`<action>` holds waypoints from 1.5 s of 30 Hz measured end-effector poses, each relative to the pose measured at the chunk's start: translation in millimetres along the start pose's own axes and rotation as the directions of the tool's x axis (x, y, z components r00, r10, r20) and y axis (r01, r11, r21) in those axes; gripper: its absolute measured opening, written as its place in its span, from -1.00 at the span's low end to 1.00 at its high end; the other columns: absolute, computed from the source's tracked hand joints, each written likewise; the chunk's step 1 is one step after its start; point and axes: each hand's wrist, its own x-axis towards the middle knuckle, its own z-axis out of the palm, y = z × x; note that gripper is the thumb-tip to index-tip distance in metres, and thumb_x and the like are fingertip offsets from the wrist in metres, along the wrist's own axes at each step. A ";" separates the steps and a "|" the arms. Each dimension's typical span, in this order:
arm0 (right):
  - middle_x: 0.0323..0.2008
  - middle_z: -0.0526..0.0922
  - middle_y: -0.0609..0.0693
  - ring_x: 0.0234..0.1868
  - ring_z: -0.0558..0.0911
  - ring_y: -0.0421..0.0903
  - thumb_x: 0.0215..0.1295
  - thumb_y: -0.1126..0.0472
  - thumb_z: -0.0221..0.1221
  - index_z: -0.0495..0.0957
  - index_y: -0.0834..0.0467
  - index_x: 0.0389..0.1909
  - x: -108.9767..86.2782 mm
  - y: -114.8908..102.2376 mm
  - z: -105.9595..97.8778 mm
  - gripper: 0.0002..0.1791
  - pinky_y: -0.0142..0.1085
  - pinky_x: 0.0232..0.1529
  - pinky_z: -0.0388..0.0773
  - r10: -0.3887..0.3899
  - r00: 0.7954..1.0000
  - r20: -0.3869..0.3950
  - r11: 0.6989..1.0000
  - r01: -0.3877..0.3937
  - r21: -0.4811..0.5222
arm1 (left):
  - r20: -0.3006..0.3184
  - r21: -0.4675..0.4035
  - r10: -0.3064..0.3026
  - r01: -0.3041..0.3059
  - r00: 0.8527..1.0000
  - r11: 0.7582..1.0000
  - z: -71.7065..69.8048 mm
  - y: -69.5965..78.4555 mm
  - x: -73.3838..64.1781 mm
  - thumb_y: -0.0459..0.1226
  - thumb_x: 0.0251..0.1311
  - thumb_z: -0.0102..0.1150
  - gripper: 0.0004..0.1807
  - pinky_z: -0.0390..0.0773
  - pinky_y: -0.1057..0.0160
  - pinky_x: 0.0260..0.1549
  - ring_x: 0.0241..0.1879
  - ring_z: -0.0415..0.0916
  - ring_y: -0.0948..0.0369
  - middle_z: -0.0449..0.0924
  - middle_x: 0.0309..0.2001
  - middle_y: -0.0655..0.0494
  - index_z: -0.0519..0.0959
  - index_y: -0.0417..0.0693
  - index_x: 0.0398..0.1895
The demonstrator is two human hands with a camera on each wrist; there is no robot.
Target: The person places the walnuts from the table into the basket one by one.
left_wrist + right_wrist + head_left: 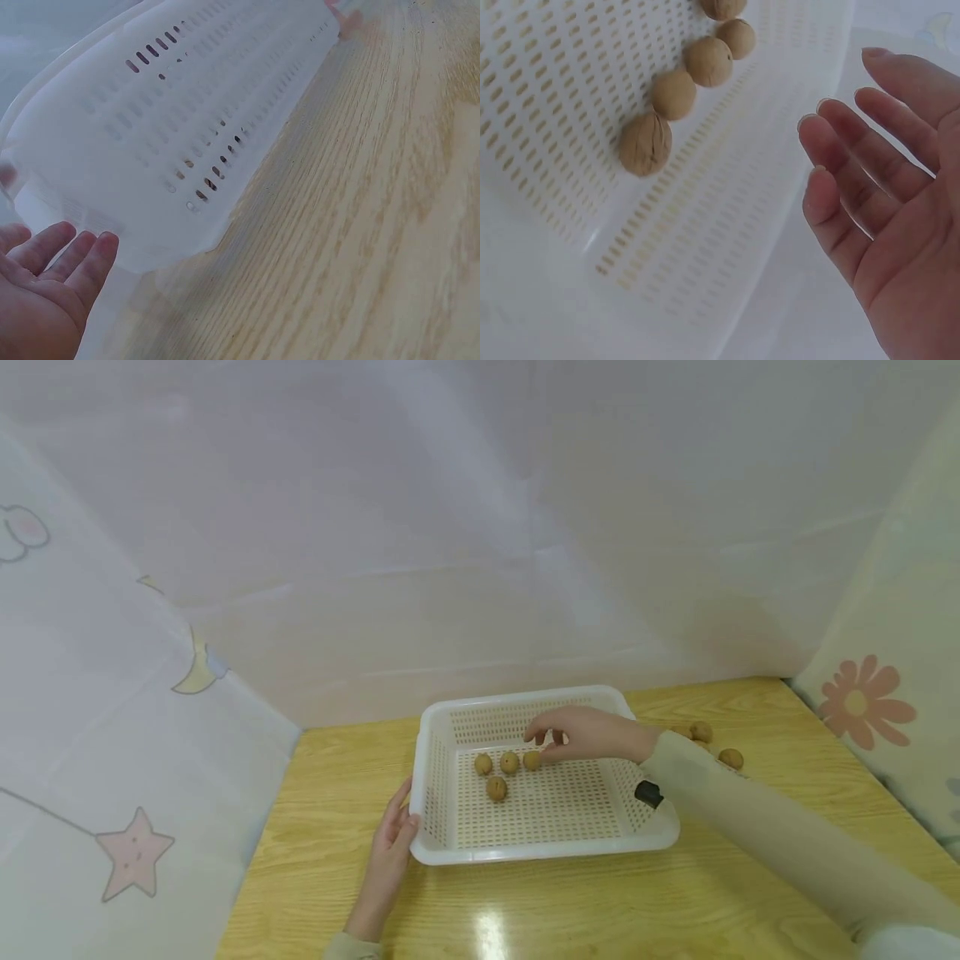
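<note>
A white plastic basket (543,852) with slotted walls stands on the wooden table. Several walnuts (497,789) lie on its floor, left of the middle. My left hand (392,837) holds the basket's left end, thumb at the rim and fingers along the outer wall, seen close up in the left wrist view. Over the basket hovers my right hand (581,732), its fingers loosely bent beside the rightmost walnut (532,761). In the right wrist view that hand (900,180) has nothing in it, and the walnuts (709,61) lie apart from its fingertips.
More walnuts (731,758) lie on the table right of the basket, partly hidden behind my right forearm. A pale sheet (465,635) hangs along the table's back edge, with printed sheets at both sides. A black piece (648,793) sits on the right wrist.
</note>
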 end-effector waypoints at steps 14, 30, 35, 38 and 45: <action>-0.02 0.69 -0.07 -0.22 0.58 -0.28 0.45 0.11 0.32 0.63 0.09 0.18 -86.6 30.8 -15.5 -0.65 -0.35 -0.30 0.59 0.099 0.986 -0.132 0.994 -0.091 0.059 | 0.008 0.006 0.004 -0.004 1.000 1.000 -1.5 1.4 0.0 -0.28 0.64 -0.16 -0.35 0.62 0.02 0.19 0.41 0.33 -0.23 0.21 0.54 -0.30 -0.02 -0.06 0.69; 0.03 0.71 0.05 -0.17 0.59 -0.30 0.41 0.17 0.35 0.64 0.13 0.18 -186.3 91.9 -6.5 -0.63 -0.36 -0.31 0.59 0.334 0.894 -0.299 0.942 -0.320 0.098 | 0.004 0.013 0.010 -0.010 1.000 1.000 -1.7 3.0 1.3 -0.29 0.64 -0.17 -0.36 0.62 0.04 0.19 0.39 0.37 -0.23 0.22 0.53 -0.34 -0.02 -0.10 0.68; 0.08 0.67 0.27 -0.23 0.57 -0.31 0.38 0.29 0.34 0.59 0.33 0.19 -208.2 119.2 3.3 -0.59 -0.35 -0.38 0.60 0.342 0.882 -0.325 0.939 -0.333 0.083 | 0.013 0.029 0.023 -0.024 1.000 0.999 -1.9 3.2 1.0 -0.31 0.65 -0.19 -0.37 0.60 -0.01 0.21 0.39 0.34 -0.29 0.21 0.52 -0.39 -0.03 -0.14 0.68; 0.10 0.64 0.31 -0.19 0.60 -0.17 0.39 0.24 0.35 0.58 0.32 0.21 -217.4 132.3 8.0 -0.57 -0.32 -0.38 0.58 0.368 0.869 -0.331 0.926 -0.375 0.044 | 0.009 0.033 0.018 -0.018 1.000 0.999 -1.2 3.3 0.8 -0.29 0.66 -0.19 -0.37 0.59 -0.02 0.22 0.40 0.31 -0.31 0.20 0.53 -0.38 -0.03 -0.14 0.68; 0.07 0.62 0.31 -0.12 0.62 0.07 0.44 0.11 0.32 0.60 0.32 0.18 -230.6 150.4 16.7 -0.56 -0.16 -0.26 0.61 0.445 0.848 -0.289 0.886 -0.464 0.002 | -0.006 0.010 -0.005 0.005 1.000 1.000 0.2 1.0 1.4 -0.27 0.65 -0.16 -0.35 0.57 0.03 0.24 0.44 0.31 -0.22 0.20 0.55 -0.31 -0.02 -0.09 0.69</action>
